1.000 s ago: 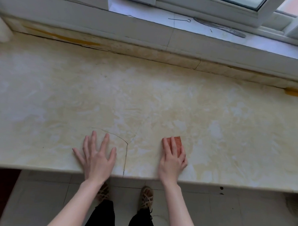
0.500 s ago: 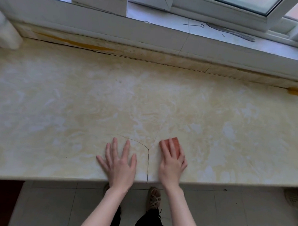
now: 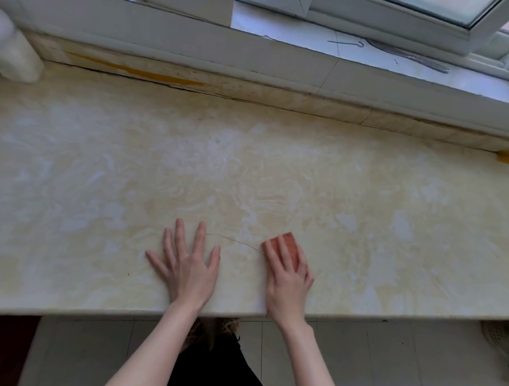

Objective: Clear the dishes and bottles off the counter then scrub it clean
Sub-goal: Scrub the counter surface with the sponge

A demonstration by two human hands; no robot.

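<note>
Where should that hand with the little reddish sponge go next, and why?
Probably push the reddish-orange scrubbing sponge under the right hand away from the front edge, toward the wall. The cream marble-patterned counter shows soapy white smears there, and the left hand lies flat, bracing.
</note>
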